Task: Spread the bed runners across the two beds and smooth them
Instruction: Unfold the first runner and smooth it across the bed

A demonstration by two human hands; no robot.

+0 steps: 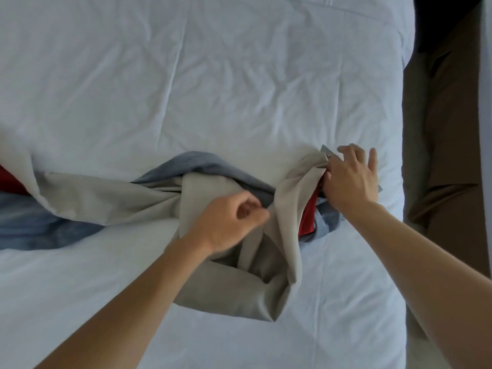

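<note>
Across the middle of the white bed (213, 75), a bed runner (111, 198) is lying bunched and twisted, running from the left edge of the view toward the right side of the mattress. Its beige backing is facing up over most of its length, with blue fabric showing along the far edge and at the lower left, and red panels peeking out at the far left and near the right end. A folded beige loop of it is sagging toward the near side of the bed.

The left hand (231, 222) is resting on the beige folds near the middle of the runner, its fingers curled in with thumb and fingertips pinching a ridge of the cloth. The right hand (351, 179) is sitting at the runner's right end, thumb tucked against the gathered beige and red fabric and gripping it, while the remaining fingers are spreading out above the sheet.

The white sheet is showing many creases. Beyond the right edge of the bed, a brown floor (442, 155) is lying in shadow.
</note>
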